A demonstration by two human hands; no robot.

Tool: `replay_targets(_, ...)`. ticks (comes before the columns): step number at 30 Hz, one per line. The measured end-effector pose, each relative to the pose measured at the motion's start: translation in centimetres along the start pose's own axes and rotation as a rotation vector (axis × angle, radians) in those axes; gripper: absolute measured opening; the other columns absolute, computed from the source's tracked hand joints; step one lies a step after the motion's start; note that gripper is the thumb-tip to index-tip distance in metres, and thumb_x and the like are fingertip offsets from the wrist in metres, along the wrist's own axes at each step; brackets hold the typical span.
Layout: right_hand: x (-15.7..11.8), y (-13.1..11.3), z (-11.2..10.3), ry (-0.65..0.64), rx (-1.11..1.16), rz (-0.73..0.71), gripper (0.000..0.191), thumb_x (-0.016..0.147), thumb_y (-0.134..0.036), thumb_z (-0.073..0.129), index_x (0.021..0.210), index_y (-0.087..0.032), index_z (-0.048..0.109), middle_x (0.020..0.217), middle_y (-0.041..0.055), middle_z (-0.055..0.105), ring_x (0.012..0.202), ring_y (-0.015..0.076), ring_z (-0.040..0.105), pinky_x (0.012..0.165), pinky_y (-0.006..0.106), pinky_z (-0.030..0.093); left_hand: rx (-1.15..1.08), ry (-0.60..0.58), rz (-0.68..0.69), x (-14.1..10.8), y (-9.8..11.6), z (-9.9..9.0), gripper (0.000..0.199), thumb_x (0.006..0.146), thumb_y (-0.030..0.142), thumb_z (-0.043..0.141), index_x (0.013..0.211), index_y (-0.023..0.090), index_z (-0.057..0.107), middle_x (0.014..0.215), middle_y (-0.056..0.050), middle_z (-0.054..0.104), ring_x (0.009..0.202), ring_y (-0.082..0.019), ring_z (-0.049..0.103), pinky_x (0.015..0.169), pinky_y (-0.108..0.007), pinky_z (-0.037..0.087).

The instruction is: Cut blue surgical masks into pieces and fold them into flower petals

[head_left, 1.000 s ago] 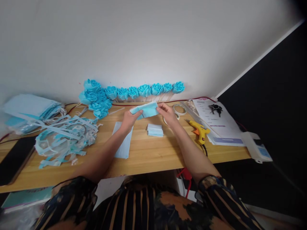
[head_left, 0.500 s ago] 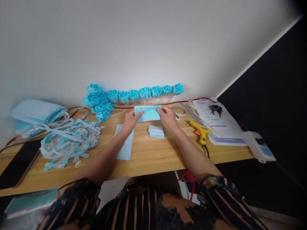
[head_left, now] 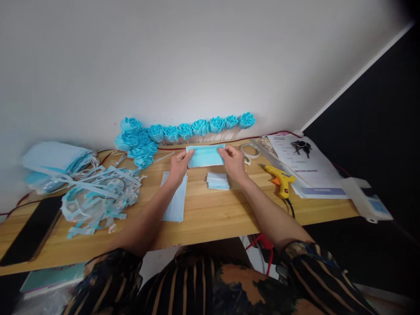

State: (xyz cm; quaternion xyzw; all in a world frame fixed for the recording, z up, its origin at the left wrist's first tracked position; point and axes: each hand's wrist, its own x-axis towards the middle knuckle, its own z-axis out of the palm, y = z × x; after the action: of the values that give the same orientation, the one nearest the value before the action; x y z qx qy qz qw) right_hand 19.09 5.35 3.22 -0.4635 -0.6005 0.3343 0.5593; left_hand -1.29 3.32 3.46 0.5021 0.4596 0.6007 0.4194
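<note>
A light blue rectangular sheet [head_left: 206, 156] with a pale edge is stretched between my two hands, above the back half of the wooden table. My left hand [head_left: 180, 165] pinches its left end between thumb and fingers. The right end is gripped by my right hand [head_left: 234, 163], thumb on the front. Below the sheet lies a small stack of folded pale blue pieces [head_left: 218, 181]. A long flat pale blue strip [head_left: 176, 202] rests on the table beside my left forearm, which partly covers it.
Blue flowers [head_left: 200, 127] line the wall. At left are blue sheets [head_left: 55, 157], tangled scraps [head_left: 98, 197] and a phone [head_left: 31, 229]. At right are tape rolls [head_left: 250, 151], a yellow glue gun [head_left: 280, 178], papers [head_left: 295, 162] with keys [head_left: 302, 148], and a white device [head_left: 367, 199].
The camera view has shifted slightly. The sheet appears pulled flatter, and my hands are a little farther apart at its two ends.
</note>
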Motion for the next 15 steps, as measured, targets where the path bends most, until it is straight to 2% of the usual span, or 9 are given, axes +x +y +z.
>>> replay_targets(2, 0.07, 0.15, 0.06, 0.0, 0.03, 0.008, 0.036, 0.082, -0.049, 0.066, 0.066, -0.021, 0.048, 0.062, -0.0058, 0.034, 0.059, 0.01, 0.03, 0.056, 0.025, 0.025, 0.023, -0.041, -0.026, 0.12, 0.06, -0.15, 0.055, 0.075, 0.062, 0.07, 0.05, 0.018, 0.049, 0.047, 0.004, 0.041, 0.047, -0.008, 0.039, 0.046, -0.023, 0.028)
replay_targets(5, 0.16, 0.3, 0.09, 0.015, 0.034, 0.0, 0.033, 0.081, -0.049, 0.066, 0.069, -0.021, 0.053, 0.062, -0.0057, 0.037, 0.059, 0.0101, 0.031, 0.056, 0.025, 0.026, 0.02, -0.063, -0.091, 0.35, 0.22, -0.33, 0.046, 0.072, 0.058, 0.075, 0.058, 0.017, 0.059, 0.047, 0.005, 0.043, 0.044, -0.008, 0.037, 0.044, -0.023, 0.026)
replay_targets(8, 0.2, 0.29, 0.07, 0.043, -0.024, -0.007, 0.033, 0.08, -0.05, 0.065, 0.069, -0.021, 0.054, 0.061, -0.0055, 0.037, 0.059, 0.0105, 0.032, 0.057, 0.025, 0.027, -0.01, -0.024, -0.116, 0.56, 0.44, -0.44, 0.036, 0.066, 0.05, 0.081, 0.072, 0.017, 0.068, 0.053, 0.005, 0.05, 0.043, -0.006, 0.034, 0.042, -0.022, 0.024)
replay_targets(11, 0.21, 0.19, 0.05, 0.052, -0.074, -0.014, 0.032, 0.079, -0.05, 0.065, 0.072, -0.021, 0.057, 0.062, -0.005, 0.04, 0.06, 0.0113, 0.034, 0.058, 0.025, 0.03, -0.051, 0.024, -0.137, 0.78, 0.4, -0.54, 0.034, 0.062, 0.046, 0.083, 0.074, 0.017, 0.069, 0.056, 0.006, 0.055, 0.042, -0.005, 0.032, 0.039, -0.022, 0.024)
replay_targets(13, 0.2, 0.11, 0.06, 0.05, -0.091, -0.02, 0.029, 0.078, -0.048, 0.067, 0.076, -0.02, 0.059, 0.064, -0.0048, 0.043, 0.062, 0.0117, 0.037, 0.06, 0.025, 0.032, -0.103, 0.03, -0.158, 0.91, 0.18, -0.58, 0.035, 0.06, 0.044, 0.084, 0.073, 0.017, 0.067, 0.058, 0.005, 0.056, 0.042, -0.005, 0.036, 0.04, -0.022, 0.029)
replay_targets(15, 0.17, 0.05, 0.08, 0.051, -0.102, -0.027, 0.027, 0.077, -0.046, 0.068, 0.077, -0.02, 0.06, 0.066, -0.0048, 0.044, 0.063, 0.0117, 0.038, 0.062, 0.025, 0.033, -0.178, 0.014, -0.185, 1.0, -0.1, -0.59, 0.036, 0.06, 0.043, 0.085, 0.072, 0.016, 0.065, 0.061, 0.005, 0.057, 0.047, -0.006, 0.045, 0.046, -0.022, 0.039)
